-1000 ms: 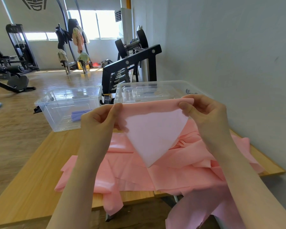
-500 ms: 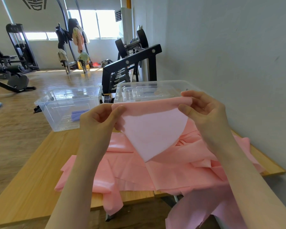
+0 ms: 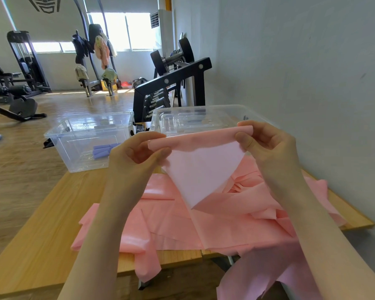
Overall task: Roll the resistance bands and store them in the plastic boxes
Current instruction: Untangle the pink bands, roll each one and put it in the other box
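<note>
Both hands pinch one end of the pink resistance band (image 3: 204, 167): left hand (image 3: 136, 156), right hand (image 3: 266, 146), held level above the wooden table (image 3: 41, 245), probably to start a straight roll. Clear plastic boxes (image 3: 89, 139) wait just behind.
</note>
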